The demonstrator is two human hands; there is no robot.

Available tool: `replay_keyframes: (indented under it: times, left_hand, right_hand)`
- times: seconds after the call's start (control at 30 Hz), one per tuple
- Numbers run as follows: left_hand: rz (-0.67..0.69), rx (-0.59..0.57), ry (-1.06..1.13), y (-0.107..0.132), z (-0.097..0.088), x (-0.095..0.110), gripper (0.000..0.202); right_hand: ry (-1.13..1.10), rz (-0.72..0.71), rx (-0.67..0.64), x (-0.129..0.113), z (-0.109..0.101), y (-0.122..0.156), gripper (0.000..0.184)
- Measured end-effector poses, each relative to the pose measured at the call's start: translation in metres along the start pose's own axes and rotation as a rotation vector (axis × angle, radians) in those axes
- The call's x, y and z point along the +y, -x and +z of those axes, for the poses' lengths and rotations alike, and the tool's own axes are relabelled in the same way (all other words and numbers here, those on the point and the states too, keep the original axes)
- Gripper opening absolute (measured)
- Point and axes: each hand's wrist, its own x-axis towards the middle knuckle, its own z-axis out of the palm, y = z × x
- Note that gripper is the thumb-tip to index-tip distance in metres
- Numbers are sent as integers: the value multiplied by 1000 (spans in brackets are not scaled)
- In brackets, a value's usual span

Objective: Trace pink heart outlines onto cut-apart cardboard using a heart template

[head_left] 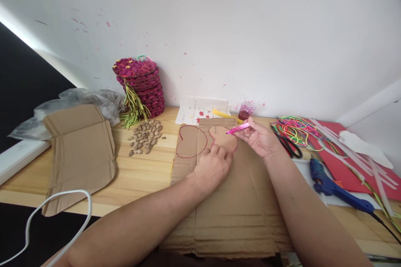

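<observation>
Heart-shaped piece (221,137) flat on cardboard sheet (241,204), upper part, beside red-drawn heart outline (191,142). Left hand (214,167): fingers bent, close together, tips on heart's lower edge; whether they grip it, cannot tell. Right hand (260,138): fingers pinched round pink marker (239,127), tip over heart; contact unclear. Left of sheet: small tan shells (145,137), magenta tasselled container (153,94) behind. Right: black-handled scissors (293,149), blue glue gun (340,195). Behind: cup with red liquid (244,113).
</observation>
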Motion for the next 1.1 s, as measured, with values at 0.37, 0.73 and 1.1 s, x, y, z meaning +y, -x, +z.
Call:
replay_keyframes:
  times: [0.37,0.73,1.1]
  left_hand:
    - [0,-32,7,2,-5,0,37]
    - [22,-59,29,3,-10,-2,40]
    - [-422,363,757,-6,-9,-45,45]
  right_hand:
    - [126,-29,-15,2,2,1,40]
    - [109,4,-18,1,1,0,39]
    - [-150,62,1,-5,2,3,16]
